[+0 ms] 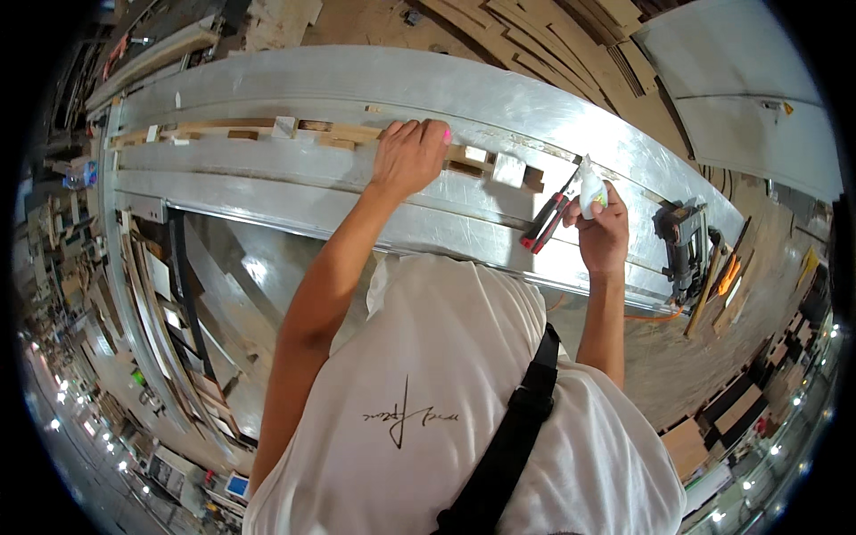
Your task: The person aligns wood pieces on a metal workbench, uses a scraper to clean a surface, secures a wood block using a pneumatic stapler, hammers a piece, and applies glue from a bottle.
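Observation:
My left hand [410, 159] is closed over a long, narrow wooden strip [348, 131], its fingers curled around the strip and hiding that part of it. A small pink spot shows by the fingertips; I cannot make out what it is. Small wood blocks [336, 143] and white pieces [283, 127] sit along the strip, and more blocks [468, 160] continue to the right of this hand. My right hand [604, 230] grips a small white squeeze bottle [591, 189], its narrow tip pointing away from me. Just left of the bottle is a red-and-black hand tool [546, 221], possibly pliers.
Everything lies on a long metal table [294, 80] with grooves. At its right end stands a black nail gun [682, 250] with an orange hose. Sheets of board [535, 45] are stacked beyond the far edge. A white cabinet [740, 62] stands far right.

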